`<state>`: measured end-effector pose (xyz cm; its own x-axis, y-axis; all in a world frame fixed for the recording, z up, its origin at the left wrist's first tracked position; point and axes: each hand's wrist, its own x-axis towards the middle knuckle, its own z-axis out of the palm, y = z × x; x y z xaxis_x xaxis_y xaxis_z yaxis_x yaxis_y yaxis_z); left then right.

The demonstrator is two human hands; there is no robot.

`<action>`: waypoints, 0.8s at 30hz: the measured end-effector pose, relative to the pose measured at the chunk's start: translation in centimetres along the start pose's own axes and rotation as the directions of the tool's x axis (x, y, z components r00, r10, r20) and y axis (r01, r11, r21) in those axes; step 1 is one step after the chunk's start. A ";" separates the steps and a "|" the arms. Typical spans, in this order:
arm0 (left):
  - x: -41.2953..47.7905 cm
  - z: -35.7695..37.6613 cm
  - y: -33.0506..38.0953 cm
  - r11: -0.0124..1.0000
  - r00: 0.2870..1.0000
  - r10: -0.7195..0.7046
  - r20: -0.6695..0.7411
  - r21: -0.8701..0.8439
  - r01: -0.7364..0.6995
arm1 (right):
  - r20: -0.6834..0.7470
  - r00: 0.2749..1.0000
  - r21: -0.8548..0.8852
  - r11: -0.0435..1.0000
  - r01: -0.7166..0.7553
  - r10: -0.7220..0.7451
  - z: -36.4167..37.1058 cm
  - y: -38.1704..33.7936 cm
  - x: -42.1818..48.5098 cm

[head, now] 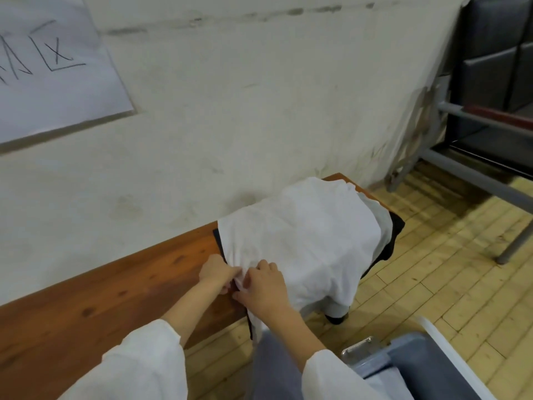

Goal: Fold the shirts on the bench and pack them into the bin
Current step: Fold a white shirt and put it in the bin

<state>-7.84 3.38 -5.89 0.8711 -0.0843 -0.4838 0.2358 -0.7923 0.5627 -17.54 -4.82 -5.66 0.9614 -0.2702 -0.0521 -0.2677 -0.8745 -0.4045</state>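
A white shirt [302, 238] lies spread over a pile of shirts at the right end of the wooden bench [115, 287]. Under it a grey shirt [380, 217] and a black shirt [396, 232] stick out on the right. My left hand [216, 271] and my right hand [264, 287] meet at the near left edge of the white shirt, and both pinch its hem. Part of the shirt hangs over the bench's front edge. The blue-grey bin [418, 368] with a metal latch stands on the floor at the lower right.
The bench runs along a white wall [245, 111] bearing a paper sign [49, 67]. A grey metal frame [476, 174] with dark panels stands at the right on the wood-block floor [447, 284]. My grey trouser leg [274, 368] is between bench and bin.
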 end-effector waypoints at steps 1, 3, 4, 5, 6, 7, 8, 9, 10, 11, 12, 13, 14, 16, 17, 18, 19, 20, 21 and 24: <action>-0.1 -0.2 -0.1 1.000 1.000 0.005 0.009 0.023 -0.006 | -0.008 1.000 -0.012 1.000 -0.007 0.007 0.0 -0.1 0.0; -0.3 -0.5 -0.1 0.999 0.999 0.036 -0.005 0.021 -0.036 | -0.036 0.997 0.085 0.995 -0.059 0.062 -0.1 -0.2 0.1; -0.4 -0.7 -0.1 0.998 0.998 0.065 -0.019 -0.016 -0.065 | -0.045 0.994 0.182 0.979 -0.093 0.103 -0.2 -0.4 0.0; -0.7 -0.9 0.1 0.991 0.995 0.097 -0.023 -0.095 -0.099 | -0.042 0.989 0.292 0.948 -0.124 0.143 -0.4 -0.6 -0.2; -1.1 -1.0 0.5 0.968 0.993 0.116 -0.016 -0.223 -0.116 | -0.015 0.983 0.401 0.902 -0.161 0.182 -0.6 -0.9 -0.4; -1.7 -1.2 0.9 0.917 0.994 0.112 0.009 -0.387 -0.100 | 0.022 0.976 0.517 0.833 -0.195 0.216 -0.8 -1.2 -0.6; -2.2 -1.4 1.3 0.832 0.993 0.102 0.064 -0.553 -0.050 | 0.054 0.968 0.627 0.746 -0.225 0.247 -1.1 -1.4 -0.8; -2.7 -1.6 1.7 0.724 0.985 0.106 0.139 -0.690 0.020 | 0.077 0.956 0.721 0.647 -0.249 0.282 -1.6 -1.6 -1.0; -3.0 -1.7 1.8 0.619 0.971 0.109 0.214 -0.779 0.102 | 0.097 0.945 0.798 0.543 -0.262 0.313 -2.3 -1.8 -1.2; -3.1 -1.8 2.0 0.536 0.952 0.113 0.284 -0.824 0.182 | 0.115 0.934 0.853 0.448 -0.267 0.337 -3.0 -1.9 -1.2; -3.1 -1.8 2.0 0.473 0.931 0.112 0.346 -0.843 0.257 | 0.141 0.927 0.889 0.367 -0.273 0.348 -3.6 -2.0 -1.3; -3.0 -1.8 2.0 0.423 0.915 0.120 0.385 -0.854 0.304 | 0.161 0.928 0.909 0.315 -0.271 0.335 -4.2 -1.8 -1.2; -3.0 -1.9 2.0 0.384 0.901 0.144 0.409 -0.862 0.330 | 0.176 0.938 0.925 0.276 -0.262 0.300 -4.9 -1.9 -1.3; -3.1 -2.3 2.0 0.316 0.871 0.246 0.426 -0.884 0.343 | 0.232 0.951 0.930 0.240 -0.278 0.202 -5.5 -2.1 -1.2; -3.3 -2.4 2.1 0.291 0.857 0.310 0.412 -0.899 0.327 | 0.276 0.947 0.919 0.245 -0.310 0.165 -5.6 -2.2 -1.2; -3.4 -2.7 2.3 0.290 0.852 0.349 0.391 -0.909 0.298 | 0.325 0.934 0.904 0.241 -0.353 0.149 -5.4 -2.3 -1.3; -3.6 -2.9 2.4 0.325 0.859 0.356 0.368 -0.911 0.255 | 0.382 0.914 0.878 0.253 -0.405 0.136 -4.7 -2.2 -1.5; -3.8 -3.2 2.6 0.362 0.876 0.336 0.348 -0.906 0.221 | 0.440 0.890 0.853 0.254 -0.456 0.119 -4.0 -2.3 -1.9; -4.0 -3.5 2.7 0.401 0.895 0.303 0.327 -0.896 0.192 | 0.497 0.861 0.825 0.248 -0.508 0.108 -3.1 -2.3 -2.2; -3.7 -4.3 2.2 0.400 0.933 0.215 0.290 -0.897 0.187 | 0.572 0.817 0.782 0.248 -0.571 0.076 -1.5 -3.1 -3.1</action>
<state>-8.66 4.50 0.02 0.7383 -0.4238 -0.5247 0.6435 0.2097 0.7361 -19.78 -1.92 -2.89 0.8013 -0.0561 -0.5957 -0.5658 0.2525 -0.7849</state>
